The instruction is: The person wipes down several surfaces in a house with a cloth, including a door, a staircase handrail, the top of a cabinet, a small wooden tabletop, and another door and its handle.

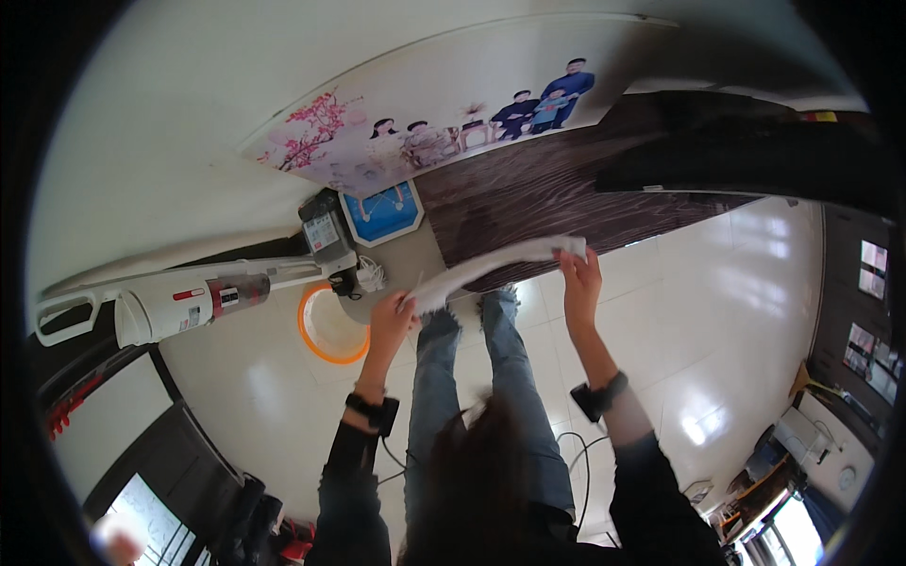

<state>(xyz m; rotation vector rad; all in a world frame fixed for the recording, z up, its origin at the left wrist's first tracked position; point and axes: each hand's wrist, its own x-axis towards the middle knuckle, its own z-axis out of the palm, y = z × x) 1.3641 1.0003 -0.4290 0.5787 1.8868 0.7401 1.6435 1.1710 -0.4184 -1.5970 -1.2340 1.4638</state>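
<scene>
A long, narrow strip of white cloth (481,266) is stretched between my two hands, bowing slightly upward in the middle. My left hand (396,315) grips its left end, close to a grey surface. At the other end, my right hand (582,279) pinches the cloth between thumb and fingers. The strip passes over the near edge of a dark wood-grain cabinet top (509,191). Both wrists wear black straps with small devices and cables.
A white stick vacuum cleaner (170,308) lies across the left, near an orange-rimmed bin (304,332). A blue tray (382,212) and white cable (370,274) are on the grey surface. A large printed picture (425,106) leans behind; a black screen (708,163) stands right.
</scene>
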